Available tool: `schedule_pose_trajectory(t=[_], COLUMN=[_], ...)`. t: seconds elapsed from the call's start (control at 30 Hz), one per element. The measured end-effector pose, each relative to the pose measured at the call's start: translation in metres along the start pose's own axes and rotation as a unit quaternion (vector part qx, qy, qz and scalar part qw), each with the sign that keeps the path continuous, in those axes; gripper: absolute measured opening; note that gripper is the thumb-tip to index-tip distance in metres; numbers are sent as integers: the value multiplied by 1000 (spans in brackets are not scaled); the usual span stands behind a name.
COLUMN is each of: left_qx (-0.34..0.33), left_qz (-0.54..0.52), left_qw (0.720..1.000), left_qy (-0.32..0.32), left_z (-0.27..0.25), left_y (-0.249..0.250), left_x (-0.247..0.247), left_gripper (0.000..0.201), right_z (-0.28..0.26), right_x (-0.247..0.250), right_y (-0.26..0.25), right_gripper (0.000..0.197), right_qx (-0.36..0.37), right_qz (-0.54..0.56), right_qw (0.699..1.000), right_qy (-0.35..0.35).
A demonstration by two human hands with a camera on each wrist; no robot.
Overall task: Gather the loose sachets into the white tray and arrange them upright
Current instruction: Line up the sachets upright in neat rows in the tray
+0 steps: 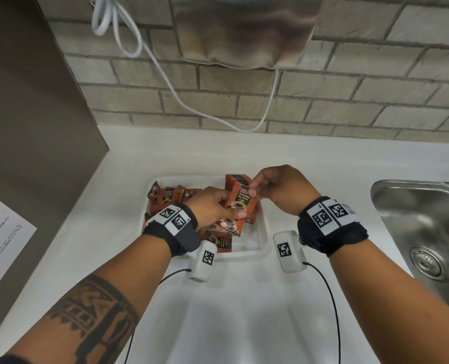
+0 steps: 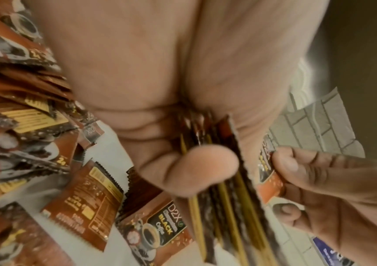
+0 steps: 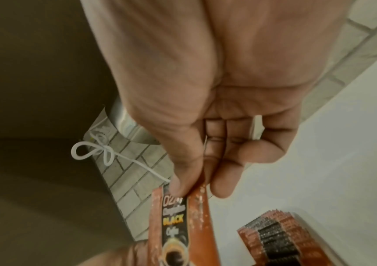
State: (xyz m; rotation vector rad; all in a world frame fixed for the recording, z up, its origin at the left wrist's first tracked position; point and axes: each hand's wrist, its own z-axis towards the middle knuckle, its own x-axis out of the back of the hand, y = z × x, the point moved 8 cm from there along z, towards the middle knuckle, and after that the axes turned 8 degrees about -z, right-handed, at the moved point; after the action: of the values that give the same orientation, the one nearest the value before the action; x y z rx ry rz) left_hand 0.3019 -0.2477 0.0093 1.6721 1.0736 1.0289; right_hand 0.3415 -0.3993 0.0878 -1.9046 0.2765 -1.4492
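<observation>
Over the tray (image 1: 264, 227), the left hand (image 1: 212, 206) grips a stack of sachets (image 1: 240, 206). The right hand (image 1: 281, 187) pinches the front sachet's top edge. Loose sachets (image 1: 170, 197) lie in the tray.

Red-brown coffee sachets (image 1: 240, 203) stacked face-forward, held above white tray (image 1: 263, 227). Upright row of sachets (image 1: 237, 179) at far right of tray. Loose sachets (image 1: 173, 197) lying scattered across left side.
</observation>
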Motion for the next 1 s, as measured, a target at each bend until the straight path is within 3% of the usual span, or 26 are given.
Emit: schedule_pose_trajectory(t=[0.1,0.27,0.47,0.73,1.0], left_qx=[18,142,148,182,180], left_qz=[62,178,210,219,251], left_qw=[998,973,961,951,941], left_qy=[6,-45,-104,-124,-139], left_z=[2,3,18,34,37], left_y=[-7,-34,-34,-42,-39], left_x=[6,11,-17,-32,-34], left_gripper=[26,29,25,47,52], right_z=[-1,2,7,19,24], right_x=[2,-13,-37,-49,-51], right_y=[1,21,26,29,37], right_gripper=[5,7,10,10,19], right_qx=[3,-41,-52,-67,-63], right_qz=[-61,-116,-186,-234,-197], right_qw=[998,992,981,968,977], right_qy=[13,-10,-30,-63,-56])
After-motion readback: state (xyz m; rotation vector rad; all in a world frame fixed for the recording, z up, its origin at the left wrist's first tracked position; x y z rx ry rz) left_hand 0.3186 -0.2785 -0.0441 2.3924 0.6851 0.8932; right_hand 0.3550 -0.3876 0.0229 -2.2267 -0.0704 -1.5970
